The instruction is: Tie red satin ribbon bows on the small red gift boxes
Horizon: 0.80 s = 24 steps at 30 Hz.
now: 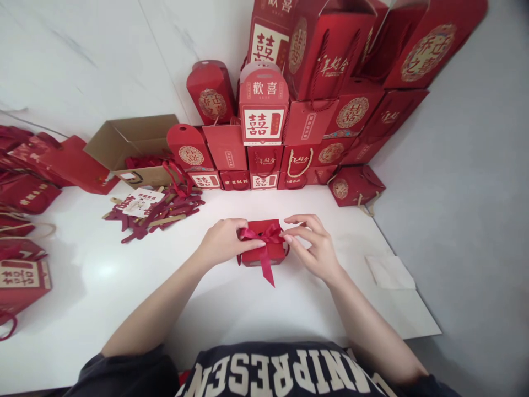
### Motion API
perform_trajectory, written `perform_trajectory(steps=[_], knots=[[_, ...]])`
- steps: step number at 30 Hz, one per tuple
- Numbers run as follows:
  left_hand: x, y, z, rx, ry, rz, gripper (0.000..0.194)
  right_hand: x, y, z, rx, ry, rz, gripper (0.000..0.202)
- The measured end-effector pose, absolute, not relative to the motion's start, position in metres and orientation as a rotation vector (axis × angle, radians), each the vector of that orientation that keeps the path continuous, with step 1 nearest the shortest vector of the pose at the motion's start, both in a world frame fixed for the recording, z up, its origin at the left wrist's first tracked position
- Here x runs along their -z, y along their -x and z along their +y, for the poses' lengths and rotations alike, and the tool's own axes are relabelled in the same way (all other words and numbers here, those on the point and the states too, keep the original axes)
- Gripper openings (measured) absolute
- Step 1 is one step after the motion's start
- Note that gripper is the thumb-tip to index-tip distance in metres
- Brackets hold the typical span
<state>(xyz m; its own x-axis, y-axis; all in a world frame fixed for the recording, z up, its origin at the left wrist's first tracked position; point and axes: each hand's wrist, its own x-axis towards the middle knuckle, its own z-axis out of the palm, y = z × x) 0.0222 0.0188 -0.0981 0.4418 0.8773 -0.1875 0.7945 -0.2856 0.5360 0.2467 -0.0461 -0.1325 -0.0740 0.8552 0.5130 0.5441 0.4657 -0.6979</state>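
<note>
A small red gift box [252,257] sits on the white table in front of me, with a bright red ribbon [268,267] tied in a bow on top. One ribbon tail hangs down over the box's near side. My left hand [221,242] grips the bow's left side, its thumb lying across the ribbon and its fingers behind the loop. At the bow's right side, my right hand [312,245] pinches the ribbon between thumb and a fingertip, the other fingers raised and spread. The knot's centre is partly covered by ribbon.
Stacked red gift boxes [264,105] line the wall behind. An open cardboard carton [136,138] and a pile of dark red straps [177,207] lie back left. More red boxes [25,286] stand far left. A white paper [389,272] lies near the right edge.
</note>
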Motion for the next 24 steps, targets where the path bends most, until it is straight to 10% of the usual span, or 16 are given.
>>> perform_trajectory(steps=[7,24], knots=[[0.099,-0.031,0.014,-0.305,-2.162,1.535,0.059,0.143,-0.23,-0.05,-0.037,1.35,-1.99,0.023],[0.099,-0.029,0.018,-0.188,-2.183,1.523,0.055,0.141,-0.249,-0.043,-0.322,1.476,-2.421,0.06]])
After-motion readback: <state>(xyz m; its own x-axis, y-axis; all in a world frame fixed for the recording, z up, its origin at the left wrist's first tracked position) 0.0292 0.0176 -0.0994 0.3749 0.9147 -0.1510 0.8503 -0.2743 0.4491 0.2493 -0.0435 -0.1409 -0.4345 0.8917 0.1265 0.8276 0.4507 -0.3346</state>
